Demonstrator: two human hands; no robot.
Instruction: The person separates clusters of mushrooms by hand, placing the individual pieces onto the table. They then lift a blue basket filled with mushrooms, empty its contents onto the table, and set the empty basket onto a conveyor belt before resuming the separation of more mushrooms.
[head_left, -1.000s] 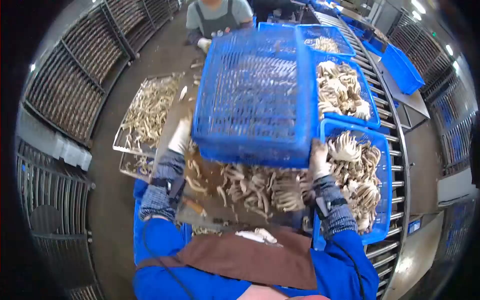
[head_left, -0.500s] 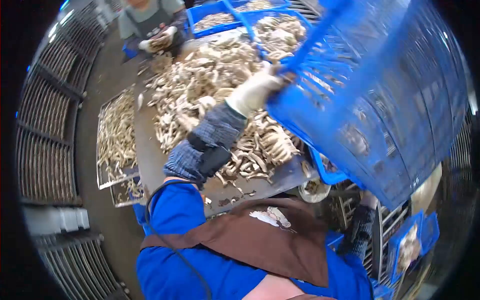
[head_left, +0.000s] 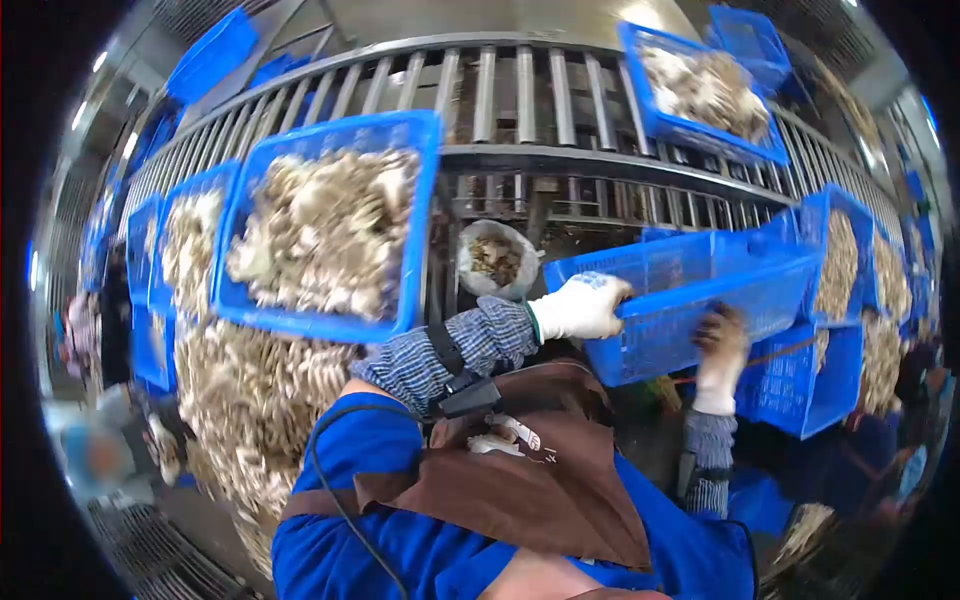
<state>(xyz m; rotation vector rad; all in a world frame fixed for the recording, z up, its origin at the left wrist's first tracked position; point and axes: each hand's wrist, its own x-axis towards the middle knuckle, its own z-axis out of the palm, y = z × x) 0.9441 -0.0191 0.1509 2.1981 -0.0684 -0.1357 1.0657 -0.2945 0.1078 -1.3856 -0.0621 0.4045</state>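
Note:
A blue plastic crate (head_left: 655,335) is held low in front of my body, its slotted side toward me. My left hand (head_left: 585,308), in a white glove, is closed over the near rim at its left corner. In front of the same crate's right part is my right hand (head_left: 720,360), in a glove with dark-stained fingers. Motion smears those fingers, so I cannot tell whether they touch the crate. To the left, another blue crate full of pale mushrooms (head_left: 325,235) sits by a large heap of mushrooms (head_left: 260,410).
A metal roller conveyor (head_left: 500,95) runs across the back, bearing a crate of mushrooms (head_left: 705,90) at right. A white-lined bucket (head_left: 497,258) with scraps stands beyond my left hand. More blue crates (head_left: 780,385) are at the right. A blurred person (head_left: 95,450) is at far left.
My view has swung right, from the mushroom heap to the conveyor. The blue crate, earlier tilted up high at the right, is now lower in front of me. My left hand stays on its rim.

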